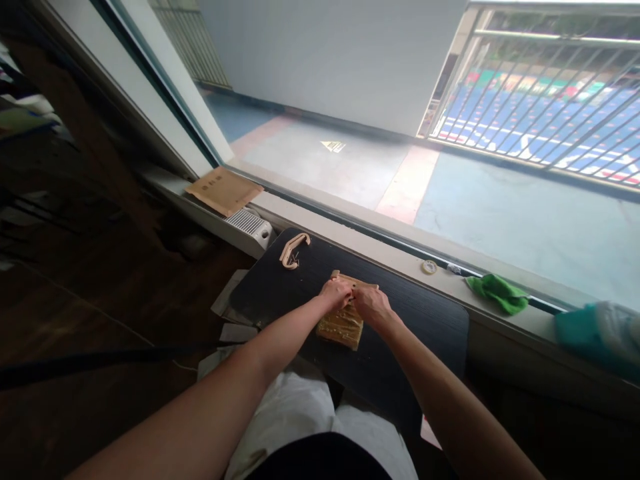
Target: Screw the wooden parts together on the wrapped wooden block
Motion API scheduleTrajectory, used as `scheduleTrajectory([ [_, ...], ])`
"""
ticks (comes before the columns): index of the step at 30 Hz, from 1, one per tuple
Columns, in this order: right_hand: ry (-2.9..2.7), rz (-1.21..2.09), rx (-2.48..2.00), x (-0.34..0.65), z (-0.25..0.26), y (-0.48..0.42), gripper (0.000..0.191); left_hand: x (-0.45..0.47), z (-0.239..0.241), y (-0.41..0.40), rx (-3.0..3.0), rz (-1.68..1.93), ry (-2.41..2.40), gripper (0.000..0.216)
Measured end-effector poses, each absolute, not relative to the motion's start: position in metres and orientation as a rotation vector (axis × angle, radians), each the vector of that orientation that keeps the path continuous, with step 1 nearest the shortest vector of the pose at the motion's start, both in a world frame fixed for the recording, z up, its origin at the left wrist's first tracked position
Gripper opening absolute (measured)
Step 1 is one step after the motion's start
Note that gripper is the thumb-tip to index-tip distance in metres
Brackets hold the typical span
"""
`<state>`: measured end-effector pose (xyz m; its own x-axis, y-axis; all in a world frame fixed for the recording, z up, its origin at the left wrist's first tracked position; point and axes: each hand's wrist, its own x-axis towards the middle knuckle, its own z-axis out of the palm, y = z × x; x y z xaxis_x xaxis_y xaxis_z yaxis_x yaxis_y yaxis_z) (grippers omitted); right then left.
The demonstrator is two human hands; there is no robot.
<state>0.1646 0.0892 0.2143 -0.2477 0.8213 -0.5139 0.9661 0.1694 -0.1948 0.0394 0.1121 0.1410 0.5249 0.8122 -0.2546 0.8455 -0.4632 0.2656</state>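
At the middle of the dark tabletop lies a flat wooden piece point(369, 287), its pale far edge showing past my fingers. A block with a rough, shiny yellow-brown surface point(340, 329) is nearest to me, right under my wrists. My left hand point(336, 293) bends its fingers over the left of the wooden piece, and my right hand point(371, 305) curls in from the right. Their fingertips meet, closed, around a small dark spot. What they pinch is too small and too covered to name. Apart from them, to the far left, lies a curved pale wooden part point(291, 250) with small bits beside it.
The dark table point(420, 313) stands against a white window sill point(340, 233). On the sill are a cardboard envelope point(225, 189), a tape roll point(429, 267), a green cloth point(500, 293) and a teal container point(583, 333). A white vented box point(250, 227) sits at the table's left corner.
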Motion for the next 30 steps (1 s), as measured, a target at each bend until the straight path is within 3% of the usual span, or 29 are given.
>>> scheduleTrajectory([
  [30,2.066,-0.564,1.674,0.147,0.213,0.107,0.024,0.026,0.132,0.118,2.424,-0.104,1.200,0.015],
])
